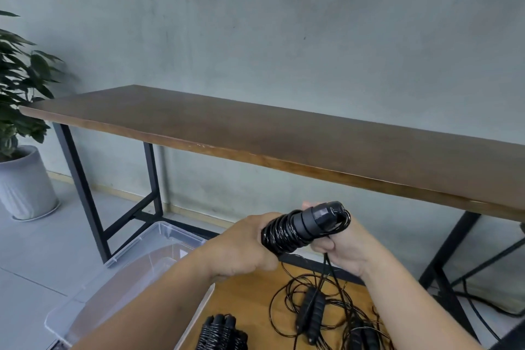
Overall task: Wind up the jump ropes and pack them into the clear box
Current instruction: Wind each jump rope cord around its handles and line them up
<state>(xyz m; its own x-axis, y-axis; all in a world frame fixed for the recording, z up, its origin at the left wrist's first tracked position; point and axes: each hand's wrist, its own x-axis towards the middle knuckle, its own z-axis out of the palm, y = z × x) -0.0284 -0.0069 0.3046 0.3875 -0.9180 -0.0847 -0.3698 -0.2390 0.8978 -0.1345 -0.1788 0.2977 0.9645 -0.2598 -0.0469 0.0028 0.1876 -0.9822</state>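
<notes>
Head view: left hand [241, 247] gripping wound rope [298, 229] at its lower end, fingers curling round the coils. Right hand [345, 247] pinching the loose cord just under the handles' top, fingers closing on it. Rope being held in the air, above the small table [255, 295], tilting up to the right. Loose ropes [315, 310] lying tangled on that table, wound bundles [223, 332] near its front edge. Clear box [136, 273] sitting on the floor to the left, touching the table. Long table [255, 133] standing behind, plant [20, 88] at far left.

Black coiled jump rope [301, 229], seemingly midair.
</notes>
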